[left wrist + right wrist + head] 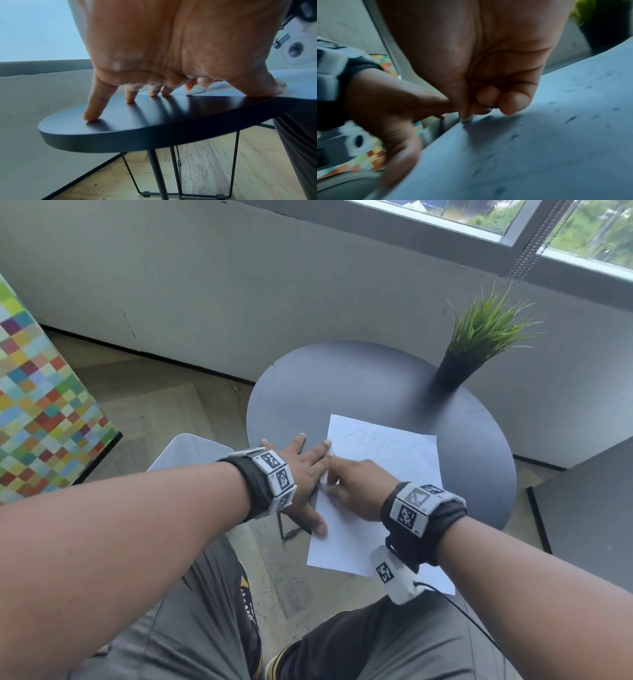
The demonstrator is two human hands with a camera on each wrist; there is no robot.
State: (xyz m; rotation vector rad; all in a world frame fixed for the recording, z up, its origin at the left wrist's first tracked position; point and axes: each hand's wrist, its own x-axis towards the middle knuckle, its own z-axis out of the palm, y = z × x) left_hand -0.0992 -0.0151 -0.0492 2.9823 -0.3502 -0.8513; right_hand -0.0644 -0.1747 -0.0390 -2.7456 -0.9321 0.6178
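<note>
Paper is what we have under both hands: one white sheet [387, 474] with faint pencil loops lies on the near side of the one round dark table [342, 378], its near end hanging past the table's rim.

Our left hand [301, 470] is spread flat with straight fingers [92, 108]. The outer fingertips press the bare tabletop just beside the sheet's left edge, while the forefinger tip and the thumb rest on the sheet itself.

Our right hand [359, 487] sits on the sheet, close against the left one. Its fingers are curled in tight, and thumb and forefinger pinch one small pale piece [197, 90] whose tip touches the paper near its left edge. That piece is too blurred for us to say what it is.

We also count one potted grass plant [486, 337] at the table's far right, well apart from both hands.
</note>
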